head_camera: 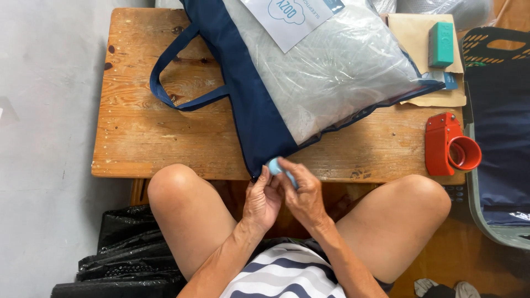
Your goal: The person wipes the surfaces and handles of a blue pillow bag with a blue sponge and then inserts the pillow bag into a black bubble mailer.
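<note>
Left hand and right hand both pinch a small light-blue tag at the navy zippered bedding bag corner, on the wooden table.

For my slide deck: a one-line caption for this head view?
Both hands, left and right, pinch a small light-blue piece at the navy bag's corner on a wooden table.

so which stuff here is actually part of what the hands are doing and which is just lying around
In use:
- left hand
- right hand
- small light blue piece pinched at the bag's corner
- navy and clear zip bag

Lying about:
- red tape dispenser
- teal block
- brown envelopes
- grey crate
- black plastic bags
</note>
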